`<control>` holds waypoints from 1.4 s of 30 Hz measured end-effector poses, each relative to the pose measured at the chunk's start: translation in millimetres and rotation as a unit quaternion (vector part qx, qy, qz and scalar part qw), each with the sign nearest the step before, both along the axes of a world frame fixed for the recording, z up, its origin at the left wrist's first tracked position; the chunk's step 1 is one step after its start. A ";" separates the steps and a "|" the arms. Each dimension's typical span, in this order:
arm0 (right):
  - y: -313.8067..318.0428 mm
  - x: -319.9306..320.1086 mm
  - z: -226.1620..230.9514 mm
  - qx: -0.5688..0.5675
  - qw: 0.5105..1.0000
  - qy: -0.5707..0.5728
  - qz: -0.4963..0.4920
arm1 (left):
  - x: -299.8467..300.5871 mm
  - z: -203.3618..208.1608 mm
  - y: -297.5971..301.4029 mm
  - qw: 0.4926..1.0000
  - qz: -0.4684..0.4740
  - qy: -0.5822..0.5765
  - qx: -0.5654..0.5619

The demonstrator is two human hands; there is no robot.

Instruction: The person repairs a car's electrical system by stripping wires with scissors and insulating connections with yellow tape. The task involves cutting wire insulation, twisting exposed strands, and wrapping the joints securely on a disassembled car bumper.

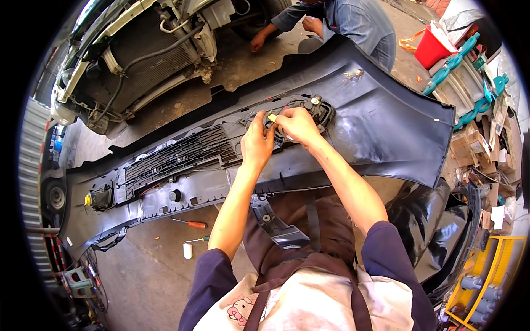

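A large black car bumper [381, 124] lies inner side up across the view before me. Over the right lamp housing [323, 113] on it, my right hand [298, 126] pinches a small yellow-green piece [272, 118]. My left hand [258, 142] is just to the left, its fingers drawn together close to that piece. Whatever lies between the left fingers is hidden. A slatted grille [176, 160] spans the bumper's middle. At the far left end sits another lamp housing [101, 197] with a yellow cap [88, 199].
Beyond the bumper, a car with its front stripped [149, 60] stands beside a crouching person [359, 27]. An orange-handled screwdriver [190, 223] and a green-handled tool [197, 239] lie on the floor. At right are a red bucket [433, 48], cardboard boxes [469, 146] and a yellow rack [497, 259].
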State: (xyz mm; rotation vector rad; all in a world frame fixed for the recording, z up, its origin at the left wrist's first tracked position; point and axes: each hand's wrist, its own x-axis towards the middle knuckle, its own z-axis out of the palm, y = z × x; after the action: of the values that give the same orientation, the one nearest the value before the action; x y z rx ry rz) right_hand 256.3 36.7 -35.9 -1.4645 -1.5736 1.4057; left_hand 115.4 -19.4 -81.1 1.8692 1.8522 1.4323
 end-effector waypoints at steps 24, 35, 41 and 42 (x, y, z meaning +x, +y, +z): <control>9.3 -2.4 -17.1 0.035 0.992 -0.110 0.057 | -14.7 -2.7 4.8 0.996 -0.061 0.065 0.030; -19.3 -18.1 -36.2 0.126 0.990 -0.051 -0.045 | -32.2 6.5 14.9 0.915 -0.163 -0.292 -0.225; -27.7 -20.6 -37.3 0.141 0.987 -0.043 -0.064 | -31.1 14.5 15.0 0.913 -0.145 -0.290 -0.249; -30.4 -21.2 -36.9 0.140 0.987 -0.038 -0.068 | -31.4 9.8 16.6 0.915 -0.140 -0.291 -0.243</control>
State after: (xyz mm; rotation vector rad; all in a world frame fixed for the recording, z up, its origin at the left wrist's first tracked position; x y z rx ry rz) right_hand 235.1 6.3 -72.8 -1.4378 -1.6105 1.0168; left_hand 84.0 -2.9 -71.3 1.2258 1.4036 1.1245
